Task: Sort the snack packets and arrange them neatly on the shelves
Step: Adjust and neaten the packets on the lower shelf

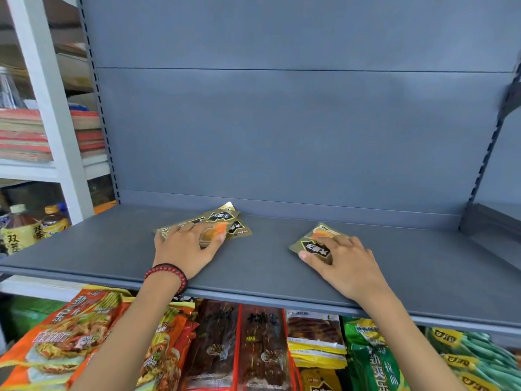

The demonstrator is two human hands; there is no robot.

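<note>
Where the shelf (267,277) ends leftward — bottles (55,221), stacked books (25,134).

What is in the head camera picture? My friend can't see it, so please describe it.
Two hands rest on a grey shelf: the left hand presses flat on a small pile of olive-gold snack packets, and the right hand touches one matching packet lying apart. Colourful snack packets fill the shelf below.
</note>
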